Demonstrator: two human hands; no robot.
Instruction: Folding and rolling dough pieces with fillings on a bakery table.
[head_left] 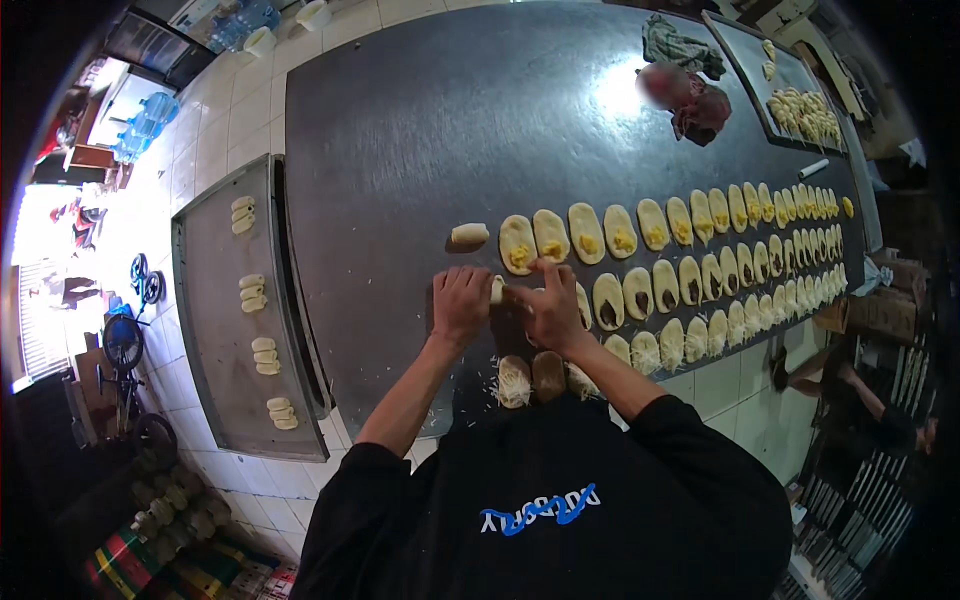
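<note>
Near the table's front middle, my left hand (462, 300), fingers curled, grips a small pale dough piece (497, 290). My right hand (548, 305) holds the same piece from the right with its thumb, index finger raised; part of the dough is hidden. Just above sits a rolled dough log (469, 234). To the right are rows of flat dough ovals: yellow-filled (585, 228), dark-filled (637, 290) and topped with pale shreds (672, 343). Below my hands lie more ovals (515, 382), one of them dark.
A metal tray (220, 390) with grouped rolls stands left. Back right are cloths (680, 45), a tray (760, 55) with dough pieces and a white stick (813, 168). Bicycles (122, 340) and water jugs (150, 120) stand beyond the left tray. Another person (880, 410) is at right.
</note>
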